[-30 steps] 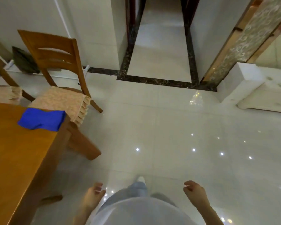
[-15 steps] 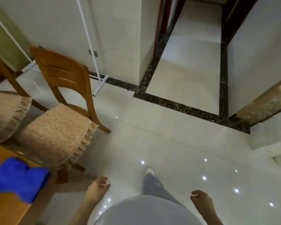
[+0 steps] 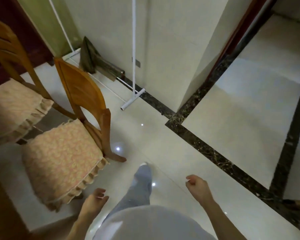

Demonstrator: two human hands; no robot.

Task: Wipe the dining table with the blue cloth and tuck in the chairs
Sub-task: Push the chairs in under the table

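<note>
Approach to the chairs. Left hand and right hand are both empty, fingers loosely curled. Near cushioned chair and far chair stand left, apparently untucked; blue cloth out of view. Likely next: grip near backrest, push leftward.

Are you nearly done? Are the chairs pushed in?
Not yet. Nothing looks done: the near chair and far chair stand with seats in the open, not tucked in. Nothing is in hand: the left hand and right hand are empty. Still left: both chairs; the blue cloth is out of view, so wiping can't be judged.
</note>
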